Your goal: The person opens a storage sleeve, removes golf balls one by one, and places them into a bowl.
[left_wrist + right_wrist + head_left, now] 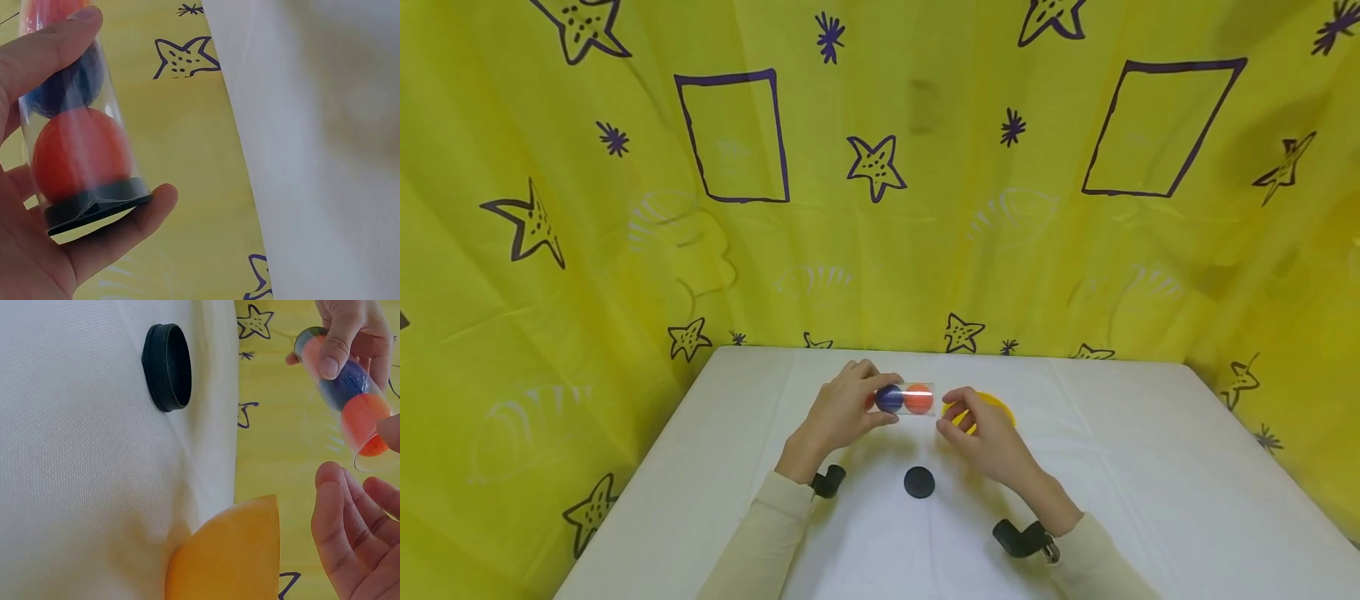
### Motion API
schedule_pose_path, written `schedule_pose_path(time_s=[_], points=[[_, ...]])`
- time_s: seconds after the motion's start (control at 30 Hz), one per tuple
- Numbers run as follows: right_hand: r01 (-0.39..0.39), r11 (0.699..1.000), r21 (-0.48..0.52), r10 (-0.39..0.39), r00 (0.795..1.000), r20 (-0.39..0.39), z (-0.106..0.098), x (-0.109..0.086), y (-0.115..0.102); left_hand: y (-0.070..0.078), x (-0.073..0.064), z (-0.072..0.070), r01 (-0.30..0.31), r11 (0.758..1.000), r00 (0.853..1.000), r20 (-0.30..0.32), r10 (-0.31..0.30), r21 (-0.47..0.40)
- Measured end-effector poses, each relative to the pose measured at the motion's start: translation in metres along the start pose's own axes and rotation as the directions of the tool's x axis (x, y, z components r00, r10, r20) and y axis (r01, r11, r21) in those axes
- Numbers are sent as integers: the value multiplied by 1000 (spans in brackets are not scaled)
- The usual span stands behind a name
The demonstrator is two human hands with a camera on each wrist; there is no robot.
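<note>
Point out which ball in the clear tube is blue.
The middle ball, dark blue; the capped-end ball and the ball nearest the right hand are orange-red.

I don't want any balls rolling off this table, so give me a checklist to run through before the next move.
1. Left hand grips the clear tube: ok.
2. Black end cap closes the tube's end at the left palm: ok.
3. Tube's other end covered: not ok. It is open, and the loose black lid lies on the table.
4. Balls inside the tube: ok. A blue ball sits between two orange balls.
5. Right hand free, near the open end: ok. It holds nothing.
6. Yellow bowl empty: cannot tell. The right hand hides part of it.
</note>
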State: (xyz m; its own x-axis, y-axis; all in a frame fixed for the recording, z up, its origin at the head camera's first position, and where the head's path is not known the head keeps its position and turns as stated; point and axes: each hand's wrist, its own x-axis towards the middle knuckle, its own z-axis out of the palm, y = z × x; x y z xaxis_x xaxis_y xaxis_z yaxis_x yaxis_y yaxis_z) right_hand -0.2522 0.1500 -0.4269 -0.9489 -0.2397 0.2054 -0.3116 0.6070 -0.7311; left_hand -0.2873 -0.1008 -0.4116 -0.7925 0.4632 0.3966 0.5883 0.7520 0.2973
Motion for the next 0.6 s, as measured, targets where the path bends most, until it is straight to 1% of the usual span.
schedule_pose_path(time_s=[0.1, 0.27, 0.43, 0.6], points=[[20, 999, 32, -20, 1000, -6, -1, 1, 2, 3, 0, 1, 2, 1000, 1000, 7, -2, -7], [40, 999, 37, -39, 999, -17, -3, 2, 3, 6, 1, 1, -8, 1000, 1000, 4, 8, 2], [48, 998, 32, -48, 999, -6, -5, 1, 3, 7, 2, 2, -24, 1000, 1000, -7, 24, 0], [59, 997, 50, -60, 998, 10, -7, 1, 6, 8, 2, 4, -35, 999, 999, -16, 35, 2]])
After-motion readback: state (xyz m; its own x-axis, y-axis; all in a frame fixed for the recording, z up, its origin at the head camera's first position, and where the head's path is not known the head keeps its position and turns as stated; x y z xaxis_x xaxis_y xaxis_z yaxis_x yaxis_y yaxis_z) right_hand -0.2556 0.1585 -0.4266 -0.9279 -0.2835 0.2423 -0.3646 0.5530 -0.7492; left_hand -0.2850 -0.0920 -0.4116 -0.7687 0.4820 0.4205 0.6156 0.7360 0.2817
